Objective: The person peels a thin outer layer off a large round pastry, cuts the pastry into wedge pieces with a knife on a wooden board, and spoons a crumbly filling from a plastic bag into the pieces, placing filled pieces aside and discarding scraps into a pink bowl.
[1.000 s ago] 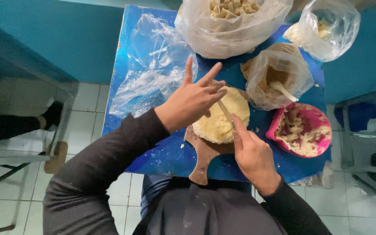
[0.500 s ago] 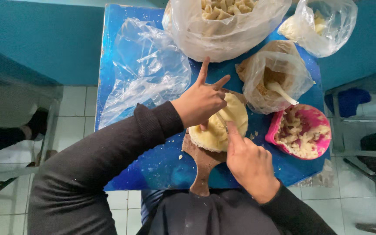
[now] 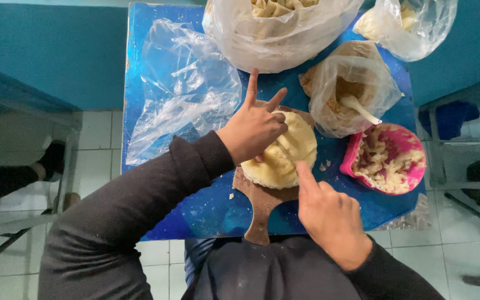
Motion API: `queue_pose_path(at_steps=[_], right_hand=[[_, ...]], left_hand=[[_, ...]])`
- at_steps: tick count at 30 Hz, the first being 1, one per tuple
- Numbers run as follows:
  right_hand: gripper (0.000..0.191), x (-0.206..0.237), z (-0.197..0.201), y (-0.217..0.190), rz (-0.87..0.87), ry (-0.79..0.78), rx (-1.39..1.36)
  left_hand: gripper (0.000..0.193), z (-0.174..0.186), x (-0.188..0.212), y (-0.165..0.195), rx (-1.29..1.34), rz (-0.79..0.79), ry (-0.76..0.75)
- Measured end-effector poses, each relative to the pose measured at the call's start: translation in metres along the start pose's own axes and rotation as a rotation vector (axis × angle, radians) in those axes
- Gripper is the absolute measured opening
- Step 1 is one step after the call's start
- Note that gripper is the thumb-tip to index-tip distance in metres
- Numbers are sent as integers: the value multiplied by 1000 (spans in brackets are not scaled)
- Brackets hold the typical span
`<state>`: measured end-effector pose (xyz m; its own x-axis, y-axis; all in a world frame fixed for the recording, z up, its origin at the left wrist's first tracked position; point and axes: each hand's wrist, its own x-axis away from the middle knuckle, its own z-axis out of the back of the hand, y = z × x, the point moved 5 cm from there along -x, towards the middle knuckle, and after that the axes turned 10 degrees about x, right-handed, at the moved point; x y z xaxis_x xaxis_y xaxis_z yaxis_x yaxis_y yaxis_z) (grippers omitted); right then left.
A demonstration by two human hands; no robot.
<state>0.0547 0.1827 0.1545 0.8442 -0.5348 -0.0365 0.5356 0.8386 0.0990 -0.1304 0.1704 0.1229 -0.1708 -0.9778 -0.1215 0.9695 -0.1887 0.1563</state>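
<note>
A pale round of dough (image 3: 301,141) lies on a brown wooden paddle board (image 3: 262,214) on the blue table (image 3: 206,205). My left hand (image 3: 254,130) rests on the dough's left side, index and middle fingers sticking up and apart. My right hand (image 3: 331,219) is at the board's near right, its index finger stretched along a thin knife (image 3: 286,154) that lies across the dough.
A pink bowl (image 3: 354,155) of pale crumbly filling stands right of the board. Behind it is a bag of brown crumbs with a white spoon (image 3: 356,105). Two filled plastic bags (image 3: 279,33) (image 3: 412,25) sit at the back, an empty crumpled bag (image 3: 184,94) at left. Another person's shoe (image 3: 51,158) shows far left.
My left hand has settled lower onto the dough. My right hand has stayed at the near edge with the knife still across the round.
</note>
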Motion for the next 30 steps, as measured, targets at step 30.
queue_pose_path(at_steps=[30], right_hand=[[48, 9, -27, 5, 11, 170, -119]], left_hand=[[75, -13, 1, -12, 55, 121, -98]])
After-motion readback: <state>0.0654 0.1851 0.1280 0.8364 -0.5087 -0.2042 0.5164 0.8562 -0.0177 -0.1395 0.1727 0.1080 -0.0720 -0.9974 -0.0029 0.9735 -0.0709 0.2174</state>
